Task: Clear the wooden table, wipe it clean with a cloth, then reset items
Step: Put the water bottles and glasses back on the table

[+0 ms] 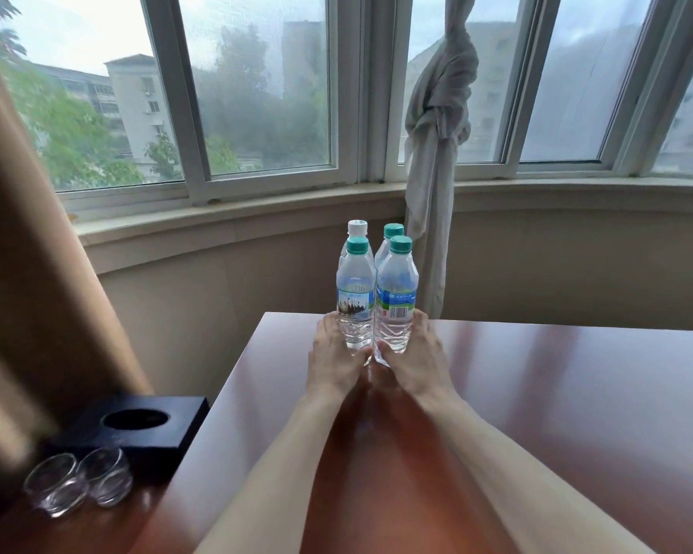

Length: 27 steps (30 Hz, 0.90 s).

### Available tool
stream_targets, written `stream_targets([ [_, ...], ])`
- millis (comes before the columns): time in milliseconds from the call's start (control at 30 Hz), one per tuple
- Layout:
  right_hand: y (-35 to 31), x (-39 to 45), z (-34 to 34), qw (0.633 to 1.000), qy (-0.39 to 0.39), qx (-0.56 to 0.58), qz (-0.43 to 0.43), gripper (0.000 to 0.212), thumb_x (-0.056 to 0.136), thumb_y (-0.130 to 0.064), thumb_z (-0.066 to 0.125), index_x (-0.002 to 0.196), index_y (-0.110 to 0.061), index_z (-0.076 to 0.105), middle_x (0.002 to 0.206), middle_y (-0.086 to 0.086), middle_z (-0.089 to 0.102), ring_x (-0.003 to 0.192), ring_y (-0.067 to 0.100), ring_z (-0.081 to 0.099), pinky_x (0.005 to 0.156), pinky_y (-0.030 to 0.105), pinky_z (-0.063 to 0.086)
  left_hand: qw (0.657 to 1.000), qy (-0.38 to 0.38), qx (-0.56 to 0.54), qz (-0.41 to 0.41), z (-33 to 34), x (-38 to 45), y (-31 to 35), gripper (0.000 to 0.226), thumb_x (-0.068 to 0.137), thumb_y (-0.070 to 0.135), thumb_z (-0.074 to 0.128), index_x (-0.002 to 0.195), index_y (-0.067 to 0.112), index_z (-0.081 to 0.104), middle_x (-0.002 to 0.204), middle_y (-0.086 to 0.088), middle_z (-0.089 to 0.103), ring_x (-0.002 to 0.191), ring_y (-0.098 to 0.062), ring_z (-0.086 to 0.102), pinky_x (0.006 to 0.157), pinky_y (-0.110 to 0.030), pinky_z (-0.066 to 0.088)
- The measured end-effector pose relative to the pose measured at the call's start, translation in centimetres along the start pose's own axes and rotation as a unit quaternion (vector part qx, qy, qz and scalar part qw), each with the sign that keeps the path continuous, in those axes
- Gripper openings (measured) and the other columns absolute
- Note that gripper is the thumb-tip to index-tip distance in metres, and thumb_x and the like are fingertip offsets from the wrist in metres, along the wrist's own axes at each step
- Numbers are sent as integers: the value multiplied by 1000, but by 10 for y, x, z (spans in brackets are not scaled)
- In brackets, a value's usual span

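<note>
Four water bottles are standing upright in a tight cluster at the far edge of the wooden worktop [537, 393]. Front pair: left bottle [355, 297] and right bottle [396, 301], both green caps. Behind them a white-cap bottle [357, 229] and another green-cap bottle [393, 231], mostly hidden by the front two.

Left hand [335, 363] is cupping the base of the left bottle, grip partly open: fingers running along the outer side, thumb pressing the near side. Right hand [419, 363] is mirroring it on the right bottle. Both thumbs are nearly meeting between the bases.

Off the worktop's left edge, on a lower surface: black square box [137, 429] with a round hole in its top, and two clear glass cups [79, 481] lying just beside it. A brown curtain [37, 273] is hanging at left. A knotted grey curtain [437, 125] is hanging right behind the bottles, against the window [257, 94].
</note>
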State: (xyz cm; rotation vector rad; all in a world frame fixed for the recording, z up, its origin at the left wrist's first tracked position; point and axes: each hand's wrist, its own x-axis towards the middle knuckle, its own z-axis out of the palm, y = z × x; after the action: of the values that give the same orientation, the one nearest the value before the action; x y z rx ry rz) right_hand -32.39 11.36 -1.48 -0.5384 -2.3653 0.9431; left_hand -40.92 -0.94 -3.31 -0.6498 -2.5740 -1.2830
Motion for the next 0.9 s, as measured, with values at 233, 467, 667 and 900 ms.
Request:
stream_targets([
  [233, -31, -44, -16, 969, -150, -185, 57, 51, 97, -29, 56, 138, 0, 46, 140, 21, 45, 134, 39, 41, 107, 39, 39, 968, -183, 171, -24, -54, -29, 28, 58, 102, 39, 53, 144, 1, 36, 143, -17, 47, 136, -34, 41, 104, -38, 36],
  [467, -125, -144, 18, 938, -278, -149, -143, 50, 98, -31, 57, 144, -12, 48, 143, 13, 44, 130, 32, 51, 107, 36, 42, 903, -168, 389, 65, -181, -148, -19, 46, 105, 45, 39, 138, 15, 45, 133, -3, 54, 121, -28, 57, 88, -43, 45],
  [667, -203, -201, 118, 899, -357, -121, -224, 43, 93, -30, 55, 134, -17, 51, 129, 11, 47, 123, 32, 52, 103, 40, 45, 902, -97, 418, -50, -296, -213, -119, 44, 100, 46, 44, 136, 21, 49, 130, 0, 54, 123, -23, 54, 89, -43, 50],
  [900, -241, -185, 260, 850, -429, -204, -229, 47, 96, -33, 58, 136, -13, 43, 133, 15, 43, 122, 37, 53, 94, 41, 49, 879, -67, 438, -175, -341, -201, -263, 52, 90, 52, 57, 131, 20, 50, 126, -3, 54, 120, -25, 53, 88, -41, 51],
])
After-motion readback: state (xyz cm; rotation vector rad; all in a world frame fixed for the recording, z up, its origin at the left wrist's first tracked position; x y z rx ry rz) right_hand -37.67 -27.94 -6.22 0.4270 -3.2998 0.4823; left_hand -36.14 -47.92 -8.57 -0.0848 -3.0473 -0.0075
